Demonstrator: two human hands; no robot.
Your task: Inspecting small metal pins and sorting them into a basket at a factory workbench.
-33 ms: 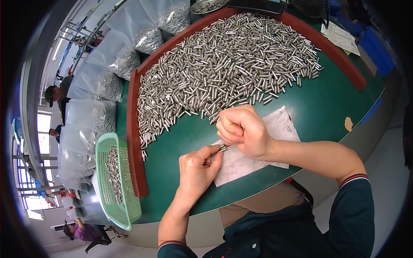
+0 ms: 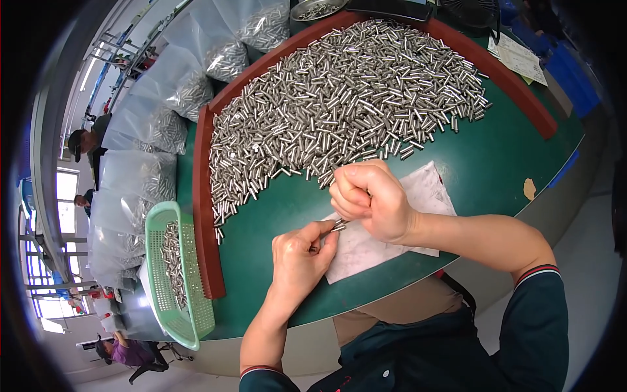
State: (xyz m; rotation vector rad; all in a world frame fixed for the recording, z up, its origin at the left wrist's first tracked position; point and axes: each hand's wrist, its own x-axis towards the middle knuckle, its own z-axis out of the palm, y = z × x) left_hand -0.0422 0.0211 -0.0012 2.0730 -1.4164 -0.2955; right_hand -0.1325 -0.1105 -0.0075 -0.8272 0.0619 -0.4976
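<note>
The left hand (image 2: 297, 251) and right hand (image 2: 369, 199) pinch one small metal pin (image 2: 338, 226) between their fingertips. Both are above the white cloth (image 2: 424, 196).

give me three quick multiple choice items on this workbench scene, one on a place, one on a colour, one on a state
1. Where is the green basket?
A. at the table's left edge
B. on the white paper
C. on the pile of pins

2. What colour is the table top?
A. yellow
B. green
C. white

3. How is the right hand?
A. flat on the table
B. closed in a fist
C. out of sight

Answers: 1 A, it sits outside the red rim; 2 B, bare green shows; 3 B, fingers curled beside the left hand.
</note>
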